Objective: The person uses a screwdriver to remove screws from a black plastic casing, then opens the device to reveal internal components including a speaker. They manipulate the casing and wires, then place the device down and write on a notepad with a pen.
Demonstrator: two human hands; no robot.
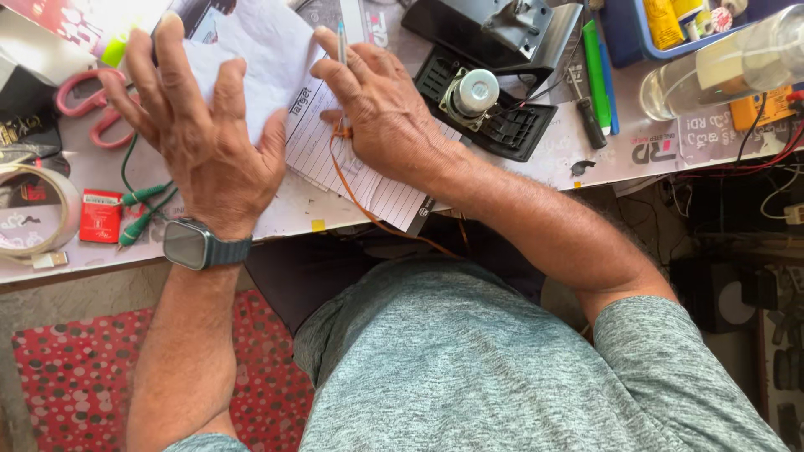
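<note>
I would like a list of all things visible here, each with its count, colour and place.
paper sheet: one, white, under the left hand
lined pad: one, white, under the right hand
pen: one, silver, in the right hand
scissors: one, pink handles, far left
tape roll: one, clear, left edge
clip leads: two, green, beside the watch
small motor: one, silver, on a black housing
screwdriver: one, black handle, right of the motor
watch: one, grey, left wrist
left hand: flat on the paper
right hand: holding the pen
</note>
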